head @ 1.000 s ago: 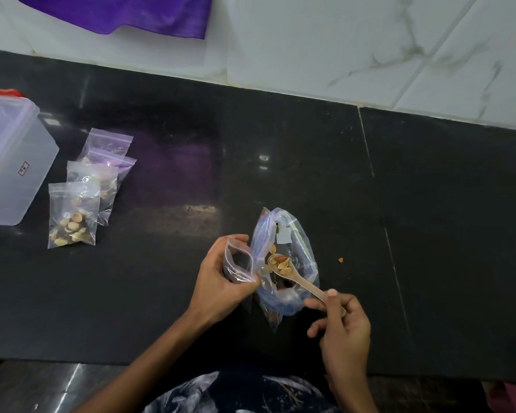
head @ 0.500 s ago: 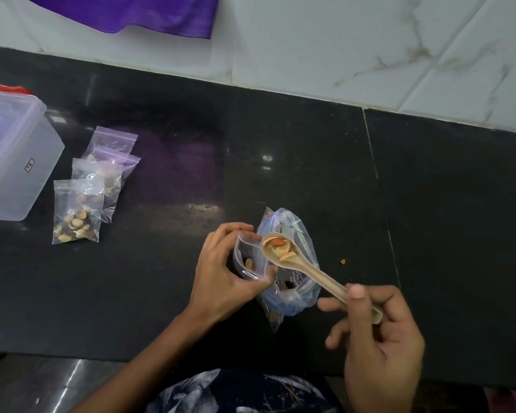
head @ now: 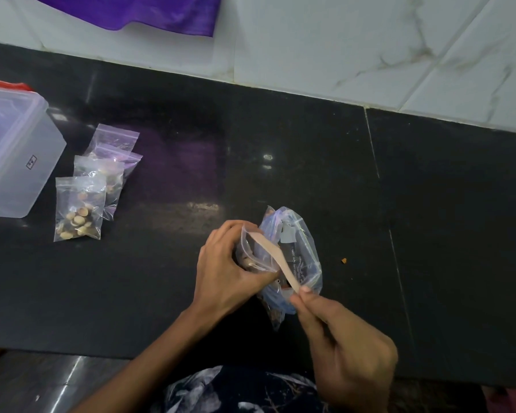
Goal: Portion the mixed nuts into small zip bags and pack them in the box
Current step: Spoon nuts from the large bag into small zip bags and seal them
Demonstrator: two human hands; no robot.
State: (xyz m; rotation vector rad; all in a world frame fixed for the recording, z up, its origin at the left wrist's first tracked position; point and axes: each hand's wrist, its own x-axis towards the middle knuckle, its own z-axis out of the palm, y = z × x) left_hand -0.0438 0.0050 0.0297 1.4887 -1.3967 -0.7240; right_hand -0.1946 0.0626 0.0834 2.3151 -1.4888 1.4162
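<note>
We hold a small clear zip bag (head: 252,254) open in the left hand (head: 224,269), fingers and thumb curled round its mouth, while the right hand (head: 344,350) pinches the tail of a pale wooden spoon (head: 273,259) whose bowl is tipped into that mouth. A few nuts already lie at the bottom of the small bag. Just behind it, touching the spoon's shaft, slumps the larger crumpled clear bag of mixed nuts (head: 298,254), our supply. What worries us: the mouth is narrow and soft, so if our left grip slackens the opening may fold shut and the spoonful would spill onto the table; the right grip sits far back on the handle, which gives little control of the tilt. One stray crumb (head: 343,260) lying near the supply bag suggests that this can happen. The supply bag could also topple if we nudge it. Well apart to the left lie the filled small zip bags (head: 78,210), overlapping one another, just beside the translucent plastic box (head: 18,156), which has a red edge showing behind it. The table (head: 429,234) is dark polished stone with a seam across it, backed by white marbled wall tiles (head: 370,49), where a purple cloth (head: 149,10) hangs.
</note>
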